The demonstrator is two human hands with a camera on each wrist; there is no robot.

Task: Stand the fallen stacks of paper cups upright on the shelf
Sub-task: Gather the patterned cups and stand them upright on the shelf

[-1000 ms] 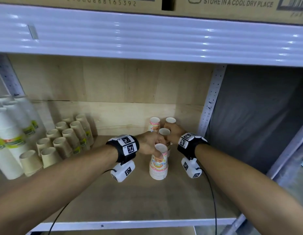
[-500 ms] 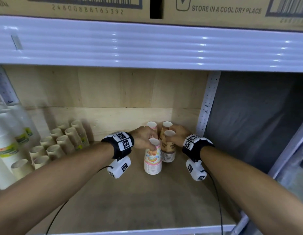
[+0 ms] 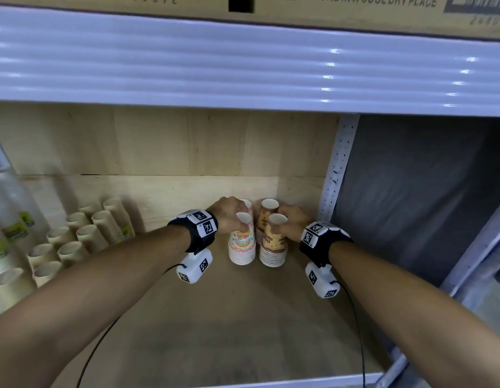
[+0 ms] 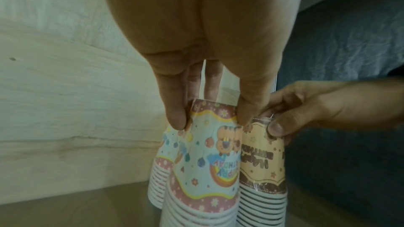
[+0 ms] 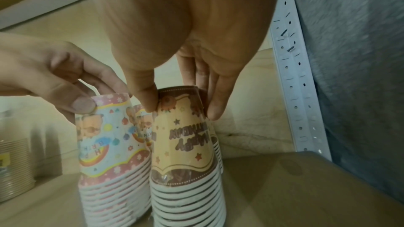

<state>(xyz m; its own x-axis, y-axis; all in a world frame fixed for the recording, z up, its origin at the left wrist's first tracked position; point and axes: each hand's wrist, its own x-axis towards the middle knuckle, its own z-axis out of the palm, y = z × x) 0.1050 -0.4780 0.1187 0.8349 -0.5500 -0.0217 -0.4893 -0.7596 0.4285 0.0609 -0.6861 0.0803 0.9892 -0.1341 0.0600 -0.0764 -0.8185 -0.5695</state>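
Note:
Several stacks of upside-down party cups stand together near the shelf's back right corner. My left hand (image 3: 232, 217) pinches the top of a pink rainbow-print stack (image 3: 242, 245), also seen as the pink stack (image 4: 205, 170) in the left wrist view with fingertips (image 4: 177, 120) on its rim. My right hand (image 3: 292, 224) pinches the top of a brown-and-tan stack (image 3: 274, 247), the brown stack (image 5: 186, 153) in the right wrist view. Another pink stack (image 3: 247, 204) and another brown stack (image 3: 267, 211) stand just behind them. All stand upright on the wooden shelf board (image 3: 243, 317).
Several plain kraft cup stacks (image 3: 83, 236) stand at the left, with tall white wrapped stacks (image 3: 8, 233) at the far left edge. A perforated metal upright (image 3: 337, 169) and grey cloth (image 3: 411, 197) bound the right. The upper shelf beam (image 3: 243, 60) hangs overhead.
Both hands have pushed the front pink and brown stacks back toward the rear corner, close against the two stacks behind. The head view has moved in and down.

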